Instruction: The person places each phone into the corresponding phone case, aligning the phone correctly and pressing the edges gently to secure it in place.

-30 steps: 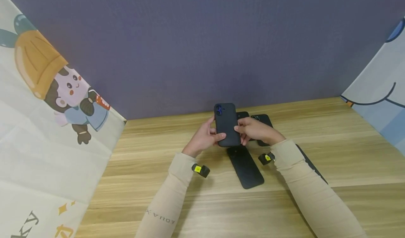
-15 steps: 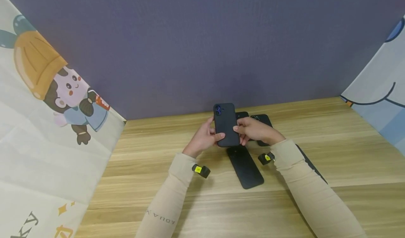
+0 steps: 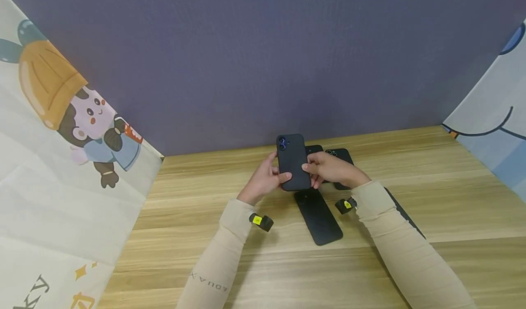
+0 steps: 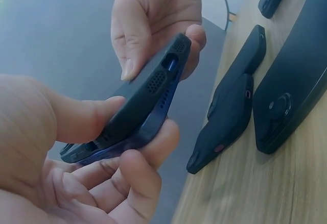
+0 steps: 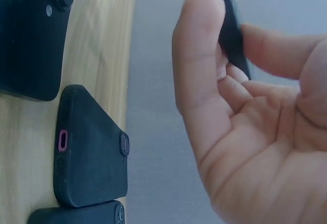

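Note:
A black phone case (image 3: 294, 165) is held up between both hands, its back and camera cutout facing the head camera. In the left wrist view, the case's bottom edge (image 4: 155, 82) with port and speaker holes stands apart from a dark blue phone (image 4: 148, 132) that sits partly inside it. My left hand (image 3: 265, 180) grips the left side, thumb on the case back and fingers beneath the phone. On the opposite side my right hand (image 3: 330, 168) pinches the edge with its thumb on the back. The phone's screen side is hidden in the head view.
Below the hands, a black phone (image 3: 318, 217) lies on the wooden table (image 3: 197, 199). Two more black-cased ones, a left one (image 3: 314, 149) and a right one (image 3: 344, 154), lie behind the right hand. A dark flat object (image 3: 404, 212) is partly under the right forearm. A grey-blue partition (image 3: 263, 62) rises behind.
The case and phone have drifted very slightly left in the head view. Both hands keep their grip, and the phones on the table have stayed put.

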{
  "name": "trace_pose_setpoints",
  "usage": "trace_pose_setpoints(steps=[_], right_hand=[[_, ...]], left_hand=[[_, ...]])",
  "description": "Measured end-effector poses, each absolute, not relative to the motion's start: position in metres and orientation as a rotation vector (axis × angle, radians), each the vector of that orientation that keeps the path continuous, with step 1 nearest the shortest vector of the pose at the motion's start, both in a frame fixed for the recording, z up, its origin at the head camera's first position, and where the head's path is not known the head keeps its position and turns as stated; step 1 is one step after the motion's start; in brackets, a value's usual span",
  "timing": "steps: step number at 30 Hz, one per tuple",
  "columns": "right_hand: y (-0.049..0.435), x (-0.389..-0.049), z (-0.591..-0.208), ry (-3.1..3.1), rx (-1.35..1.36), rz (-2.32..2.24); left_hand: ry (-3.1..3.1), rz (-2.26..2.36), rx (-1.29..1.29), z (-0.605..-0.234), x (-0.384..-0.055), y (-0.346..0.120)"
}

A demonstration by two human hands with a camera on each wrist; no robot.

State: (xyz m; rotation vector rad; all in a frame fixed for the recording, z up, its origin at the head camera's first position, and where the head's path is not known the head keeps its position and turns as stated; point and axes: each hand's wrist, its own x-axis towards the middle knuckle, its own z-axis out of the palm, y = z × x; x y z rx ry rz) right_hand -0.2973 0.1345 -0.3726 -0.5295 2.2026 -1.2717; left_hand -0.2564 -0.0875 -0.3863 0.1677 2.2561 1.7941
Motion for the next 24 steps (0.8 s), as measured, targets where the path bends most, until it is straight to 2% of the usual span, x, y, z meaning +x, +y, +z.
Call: trace_pose_setpoints(steps=[9,24], right_hand=[[0.1381,-0.2963,-0.3728,2.011,-0.667,-1.291],[0.1350,-0.2985,-0.3780,2.012,-0.682,-1.334]], left_hand=[[2.228,1.774,0.171,-0.3855,-0.2577,-0.0898],[2.234,1.709,0.192,-0.3811,-0.2586,-0.0942]])
